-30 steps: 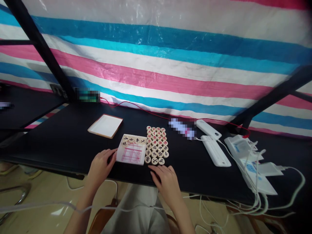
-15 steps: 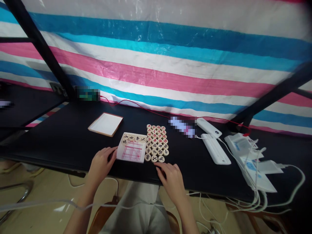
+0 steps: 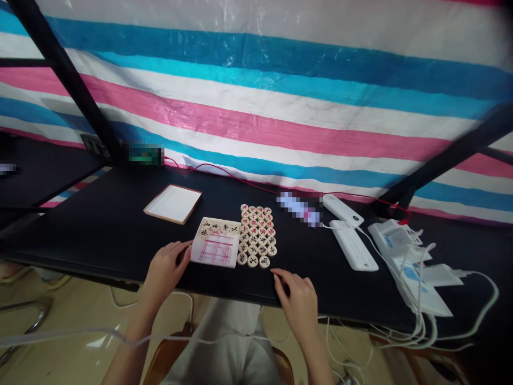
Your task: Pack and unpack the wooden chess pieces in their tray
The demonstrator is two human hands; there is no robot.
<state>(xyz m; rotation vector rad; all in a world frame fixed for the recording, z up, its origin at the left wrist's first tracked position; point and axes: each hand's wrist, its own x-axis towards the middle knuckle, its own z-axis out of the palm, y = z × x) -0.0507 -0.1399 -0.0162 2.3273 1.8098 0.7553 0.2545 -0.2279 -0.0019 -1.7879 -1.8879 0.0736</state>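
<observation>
My left hand (image 3: 167,264) pinches the left wall of a shallow white box (image 3: 196,259) between thumb and fingers. In the box, several Chinese chess pieces (image 3: 215,226) with black characters lie along the far side, above a paper with a pink-red line grid. Right of the box, touching or nearly so, round chess pieces (image 3: 253,232) stand in neat rows, red characters at the far end and black ones nearer. My right hand (image 3: 296,293) rests on the black table just in front of the nearest row, fingers loosely bent and apart, with no piece visible in it.
A box lid (image 3: 173,204) lies behind the box. To the right are a blurred phone-like object (image 3: 298,208), white power banks (image 3: 355,246) and a power strip (image 3: 401,256) with tangled cables. A red wire (image 3: 212,165) runs along the striped sheet (image 3: 256,117).
My right hand has slid a little to the right, away from the front middle piece. The left hand, the box and the pieces stay as they were.
</observation>
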